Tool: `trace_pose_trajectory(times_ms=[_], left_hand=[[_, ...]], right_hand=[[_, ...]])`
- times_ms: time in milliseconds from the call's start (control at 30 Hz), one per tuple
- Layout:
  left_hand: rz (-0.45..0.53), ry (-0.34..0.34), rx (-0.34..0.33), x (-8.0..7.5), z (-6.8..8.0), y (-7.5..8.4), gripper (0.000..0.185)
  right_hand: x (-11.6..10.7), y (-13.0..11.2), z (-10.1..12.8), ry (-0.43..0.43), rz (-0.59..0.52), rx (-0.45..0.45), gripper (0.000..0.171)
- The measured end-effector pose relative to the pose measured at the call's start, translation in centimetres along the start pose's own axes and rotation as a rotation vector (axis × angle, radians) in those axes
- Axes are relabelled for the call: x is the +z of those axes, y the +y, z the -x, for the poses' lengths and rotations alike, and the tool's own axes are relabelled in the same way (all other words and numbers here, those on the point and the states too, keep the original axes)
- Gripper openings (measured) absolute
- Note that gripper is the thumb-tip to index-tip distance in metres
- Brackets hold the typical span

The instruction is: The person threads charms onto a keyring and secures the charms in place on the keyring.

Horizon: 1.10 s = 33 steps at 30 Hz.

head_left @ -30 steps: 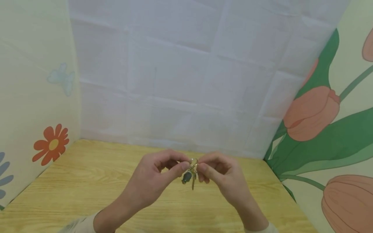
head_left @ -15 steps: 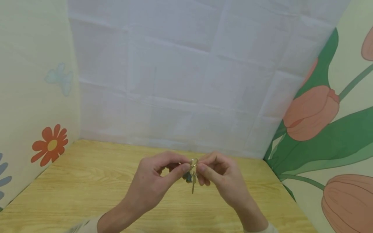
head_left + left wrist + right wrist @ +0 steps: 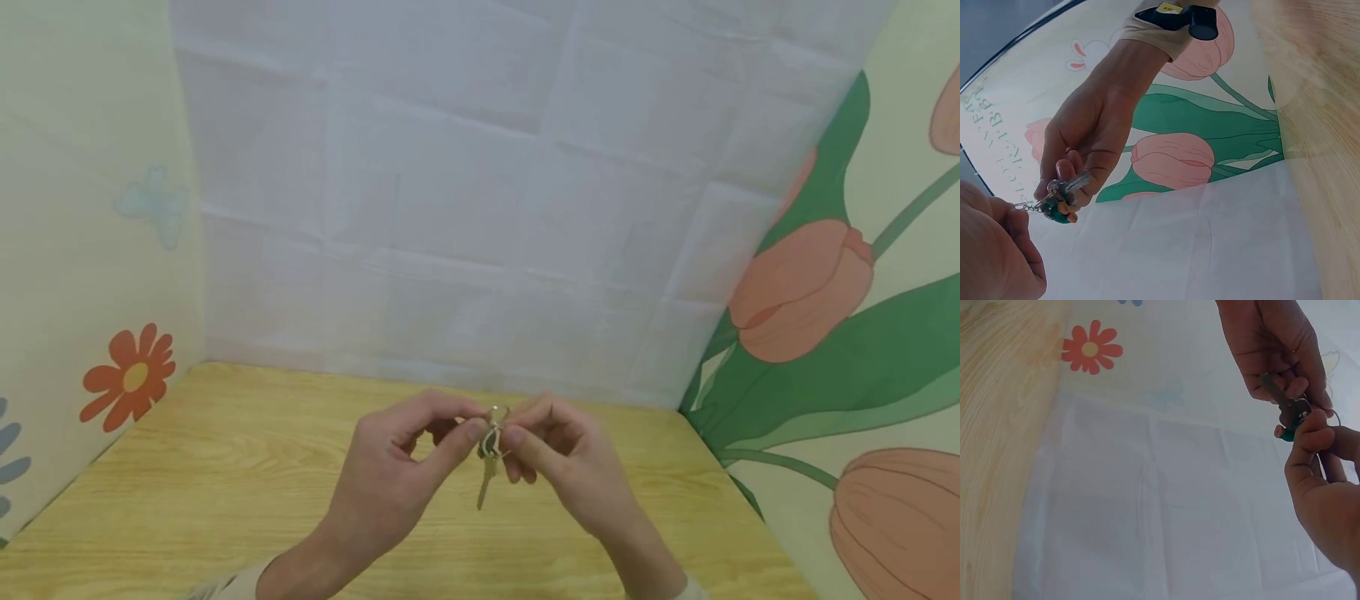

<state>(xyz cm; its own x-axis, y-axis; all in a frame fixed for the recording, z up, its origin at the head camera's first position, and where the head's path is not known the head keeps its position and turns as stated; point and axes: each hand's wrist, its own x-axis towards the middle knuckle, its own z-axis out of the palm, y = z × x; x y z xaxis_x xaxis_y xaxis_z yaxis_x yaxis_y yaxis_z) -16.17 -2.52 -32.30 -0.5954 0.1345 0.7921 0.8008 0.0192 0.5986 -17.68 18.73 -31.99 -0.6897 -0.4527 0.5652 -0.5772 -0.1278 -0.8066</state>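
Note:
Both hands hold a small key ring (image 3: 497, 414) in the air above the wooden table (image 3: 225, 467). A brass key (image 3: 486, 482) hangs from it, its tip slanting down and left. A dark green charm (image 3: 491, 443) sits between the fingertips. My left hand (image 3: 471, 427) pinches the bunch from the left with thumb and forefinger. My right hand (image 3: 516, 433) pinches it from the right. The left wrist view shows the key (image 3: 1074, 184) and the charm (image 3: 1057, 212) at the right hand's fingers (image 3: 1066, 169). In the right wrist view the key (image 3: 1285, 400) lies between both hands.
Three upright panels box in the table: a white creased sheet (image 3: 480, 208) at the back, a panel with an orange flower (image 3: 133, 377) on the left, and one with printed tulips (image 3: 802, 292) on the right. Nothing else lies on the wood in view.
The key has swung from hanging straight down to slanting down-left. The green charm has moved up between the fingertips. Both hands keep their pinch and have hardly shifted.

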Motion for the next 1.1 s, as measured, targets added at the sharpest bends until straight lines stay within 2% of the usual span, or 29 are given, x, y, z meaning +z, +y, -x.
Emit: trace_pose_trajectory(times_ms=[167,400,533,667,833,1100], left_hand=[[0.007,0.002,-0.057,0.1,-0.1,0.3,0.018],[-0.007,-0.009,-0.130,0.1,-0.1,0.5,0.010],[0.015,-0.052,-0.149,0.0,-0.2,0.5,0.011],[0.110,-0.130,-0.219,-0.1,-0.2,0.5,0.008],[0.202,-0.172,-0.296,-0.2,-0.1,0.5,0.006],[0.195,-0.193,-0.289,0.1,0.1,0.6,0.007]], right_hand=[[-0.5,-0.4,0.4,0.015,0.023,-0.010,0.006],[-1.3,-0.7,0.6,0.032,0.143,-0.028,0.009],[-1.5,-0.9,0.5,0.050,0.178,-0.055,0.010],[-1.4,-1.1,0.3,0.059,0.205,-0.079,0.011],[-1.2,-1.2,0.0,0.052,0.212,-0.091,0.011],[-1.2,-1.2,0.0,0.021,0.155,-0.113,0.011]])
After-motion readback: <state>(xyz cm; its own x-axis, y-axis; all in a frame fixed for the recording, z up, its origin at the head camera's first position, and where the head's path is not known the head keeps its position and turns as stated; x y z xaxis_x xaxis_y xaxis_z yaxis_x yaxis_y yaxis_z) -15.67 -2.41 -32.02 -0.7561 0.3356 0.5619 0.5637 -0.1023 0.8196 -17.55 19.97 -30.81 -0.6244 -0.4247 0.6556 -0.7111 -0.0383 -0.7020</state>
